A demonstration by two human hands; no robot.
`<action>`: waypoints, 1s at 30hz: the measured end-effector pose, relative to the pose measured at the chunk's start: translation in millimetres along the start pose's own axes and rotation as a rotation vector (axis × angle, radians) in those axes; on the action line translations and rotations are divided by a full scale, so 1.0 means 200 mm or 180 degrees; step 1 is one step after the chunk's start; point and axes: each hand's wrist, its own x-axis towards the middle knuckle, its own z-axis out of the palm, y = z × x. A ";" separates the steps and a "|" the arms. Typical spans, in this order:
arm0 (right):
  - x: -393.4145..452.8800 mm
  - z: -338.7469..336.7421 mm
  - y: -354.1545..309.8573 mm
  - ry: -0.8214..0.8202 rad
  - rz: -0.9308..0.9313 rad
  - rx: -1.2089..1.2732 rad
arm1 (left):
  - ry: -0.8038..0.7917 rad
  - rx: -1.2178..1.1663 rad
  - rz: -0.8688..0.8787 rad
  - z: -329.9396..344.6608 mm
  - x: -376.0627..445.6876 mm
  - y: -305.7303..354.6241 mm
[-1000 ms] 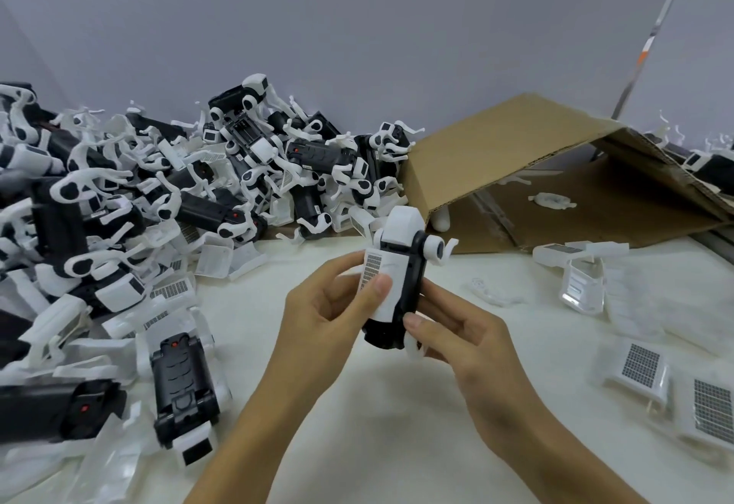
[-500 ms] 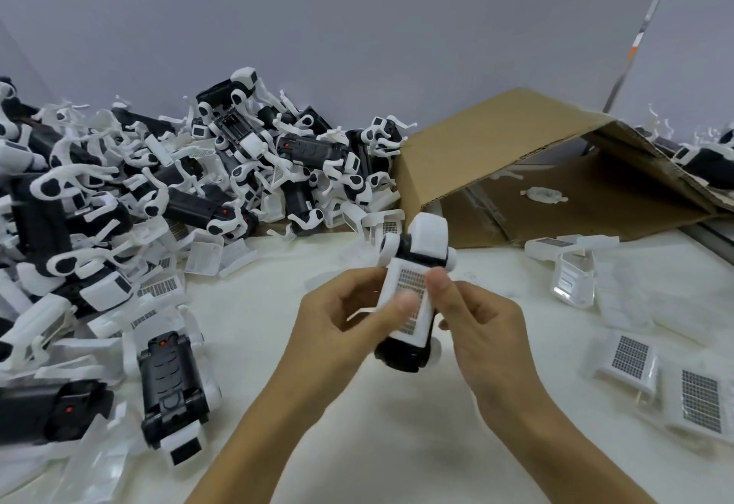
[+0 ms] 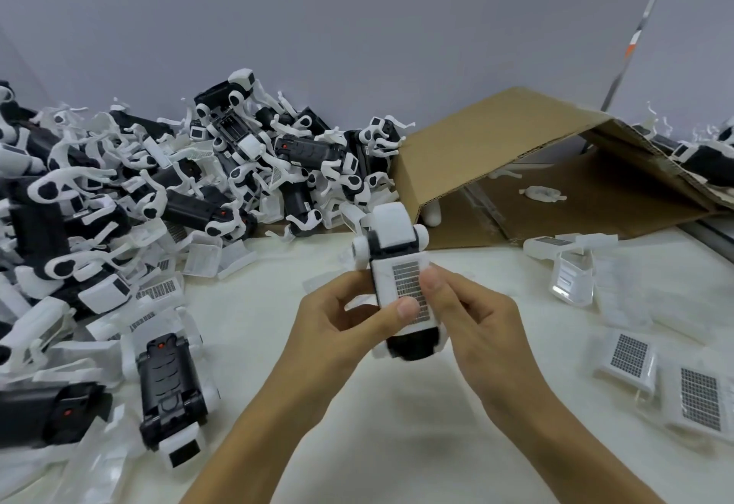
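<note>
**Fig.** The worktop (image 3: 254, 305) carries a heap of black-and-white units (image 3: 159, 194) at my left. Behind centre, a cardboard box (image 3: 496, 146) lies on its side. Above the middle of the worktop I hold one unit (image 3: 397, 233) clear of the surface. Its long axis runs away from me, white end far and black end near. My left hand (image 3: 337, 329) grips the unit's left flank, with the thumb laid on the lower part of the gridded label (image 3: 409, 285). My right hand (image 3: 476, 325) grips the right flank, its fingers (image 3: 433, 283) curled onto the label's right edge. Both hands are equally near. The label lies directly under their tips, so I judge the coming move to be pressing it flat along that axis.
</note>
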 end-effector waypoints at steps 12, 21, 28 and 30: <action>0.00 -0.02 0.03 0.0064 0.0091 -0.0266 | -0.0326 0.0140 -0.0024 0.00 -0.01 0.01; 0.00 -0.01 0.02 -0.0173 0.0058 -0.0063 | -0.0237 0.0202 -0.0047 0.01 -0.02 0.01; -0.02 -0.01 -0.01 -0.0130 -0.0155 -0.0015 | -0.0023 0.0056 0.0147 0.03 -0.02 0.00; -0.01 -0.01 -0.01 -0.0199 -0.0054 0.0093 | -0.0017 0.0047 0.0123 0.03 -0.02 0.00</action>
